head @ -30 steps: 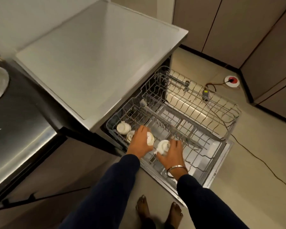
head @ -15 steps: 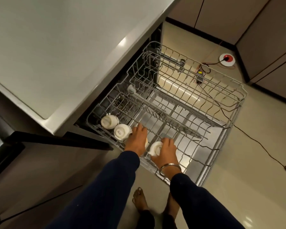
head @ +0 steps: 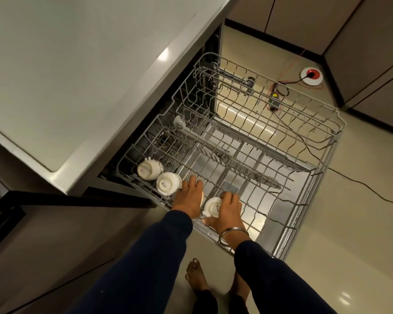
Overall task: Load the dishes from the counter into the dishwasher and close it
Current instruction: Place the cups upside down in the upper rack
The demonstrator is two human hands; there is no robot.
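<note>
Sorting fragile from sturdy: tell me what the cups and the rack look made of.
Cups: probably glazed ceramic, white and glossy, with a printed mark on the base. Rack: likely coated steel wire, thin grey rods in a grid with a dull sheen; the coating is a guess.

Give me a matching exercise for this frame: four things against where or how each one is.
Things:
1. right hand
2. left hand
3. bangle
4. red-and-white disc

States:
A. on the floor with a cord plugged in
B. round the right wrist
C. grips an upturned cup in the lower rack
D. rests over a mostly hidden cup, beside two free upturned cups

Pairs: 1-C, 2-D, 3-B, 4-A
</note>
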